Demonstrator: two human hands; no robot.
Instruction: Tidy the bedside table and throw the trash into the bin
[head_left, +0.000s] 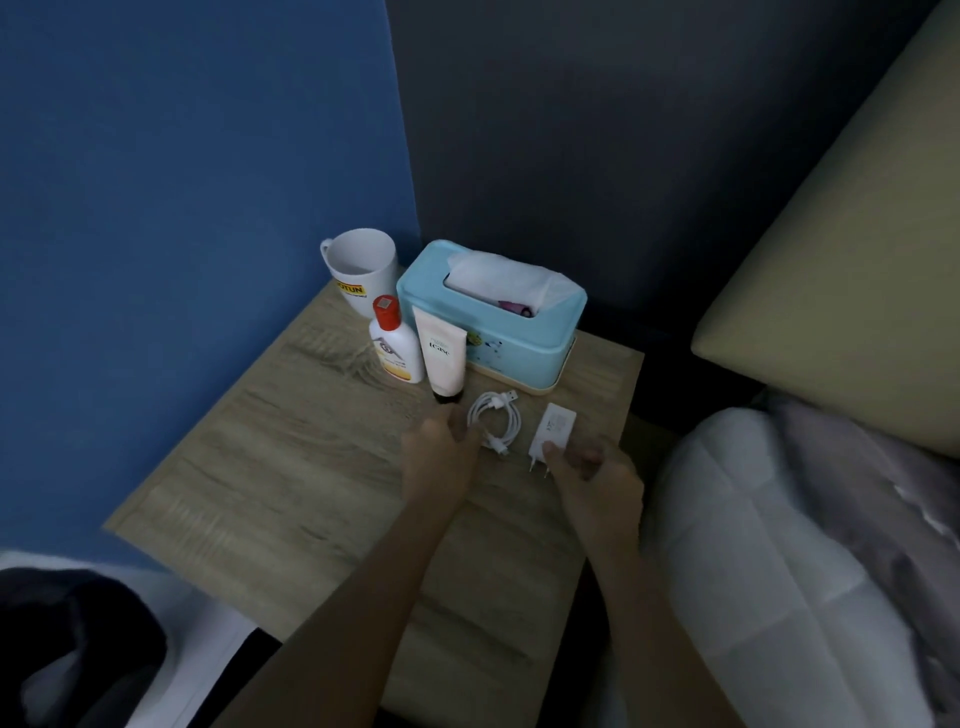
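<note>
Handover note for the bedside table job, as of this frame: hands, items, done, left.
Left hand: fingers on the near edge of the coiled white cable; grip unclear.
Right hand: fingertips at the plug end of the white charger; grip unclear.
Items: mug, lotion bottle and cream tube lined up by the blue tissue box at the back of the table.
Done: items grouped.
Left: settle cable and charger. No trash or bin is clearly visible.

On the wooden bedside table (260, 467) stood one white ceramic mug (363, 273), one red-capped white bottle (396, 349), one pale cream tube (441, 356), one light-blue plastic tissue box (511, 345), one coiled white cable (493, 418) and one white charger plug (551, 431).
</note>
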